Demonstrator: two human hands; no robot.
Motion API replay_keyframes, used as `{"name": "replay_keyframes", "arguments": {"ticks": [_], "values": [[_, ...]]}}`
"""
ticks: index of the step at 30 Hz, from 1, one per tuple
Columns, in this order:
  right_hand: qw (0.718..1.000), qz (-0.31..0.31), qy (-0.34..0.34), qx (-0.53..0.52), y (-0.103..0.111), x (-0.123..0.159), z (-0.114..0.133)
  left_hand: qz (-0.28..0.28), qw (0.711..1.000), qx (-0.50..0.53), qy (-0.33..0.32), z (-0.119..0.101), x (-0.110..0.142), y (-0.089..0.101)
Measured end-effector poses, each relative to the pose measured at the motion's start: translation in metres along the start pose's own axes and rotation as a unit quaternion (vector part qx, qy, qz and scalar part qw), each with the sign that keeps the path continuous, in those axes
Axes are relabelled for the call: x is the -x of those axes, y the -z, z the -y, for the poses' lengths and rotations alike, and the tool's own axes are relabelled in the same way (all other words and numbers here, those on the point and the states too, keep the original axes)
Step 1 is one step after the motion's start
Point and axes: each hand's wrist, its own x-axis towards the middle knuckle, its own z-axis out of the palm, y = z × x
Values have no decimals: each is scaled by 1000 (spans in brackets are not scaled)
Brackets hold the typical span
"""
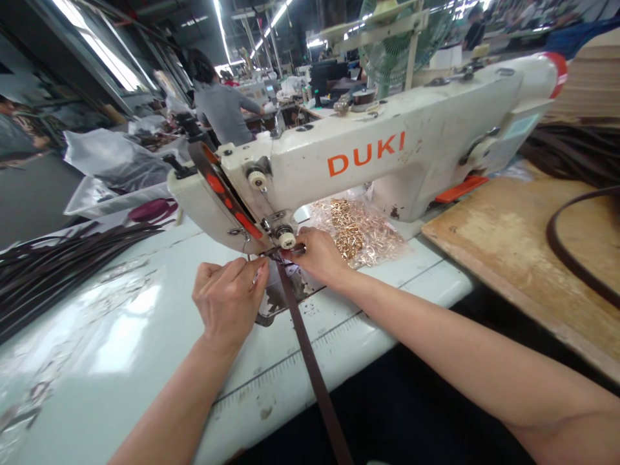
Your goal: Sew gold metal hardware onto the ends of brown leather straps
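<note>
Of the 2 bare hands at the sewing machine, the left hand (232, 294) has a narrow grip, thumb and forefinger pinched just beside the needle area; I cannot tell whether anything is between them. The right hand (317, 255) has its grip closed on a short dark piece (299, 248), mostly covered by the fingers.

Between the hands, 1 long brown strap (303, 336) runs from under the machine head, over the front edge of the table (150, 361), and is cut off at the bottom of the view. Its far end and the needle are hard to make out. A printed scale (276, 368) crosses the table near this edge, its numerals small and blurred.

The sewing machine (300, 161) carries 1 word in orange capitals, "DUKI", and 2 pale round knobs (287, 241) at the head end. Behind the right hand lies 1 clear bag (387, 239) of gold-coloured metal pieces, too many to count and partly hidden by the hand.

On the left is 1 bundle of dark strips (62, 271), overlapping beyond counting and cut off by the view's edge. On the right, 1 wooden board (513, 226) bears 1 curved strap (571, 265), also cut off. Beyond the machine are 1 green fan (387, 58), partly covered, and 1 person in a grey top (220, 110), facing away.
</note>
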Motion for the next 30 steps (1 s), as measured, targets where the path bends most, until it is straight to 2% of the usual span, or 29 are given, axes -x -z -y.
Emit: {"name": "replay_keyframes", "arguments": {"ticks": [4,15,20,22,24,25,27,30], "values": [[1000,2,-6,-15,-1,-2,1,10,1000,9,3,0,1,-4],[998,24,-29,-47,-4,-9,1,-9,999,-43,-26,1,-1,-11],[997,48,-21,-53,6,-4,3,16,999,-32,-34,-7,-1,1],[995,79,4,-55,21,5,7,38,997,19,-65,-12,3,14],[990,124,40,-56,41,16,14,77,986,118,-91,-18,8,28],[986,146,60,-54,51,22,17,104,975,176,-82,-21,10,34],[976,190,87,-54,68,32,24,161,945,284,-19,-27,11,44],[966,238,72,-70,78,38,31,213,890,389,106,-31,7,50]]}}
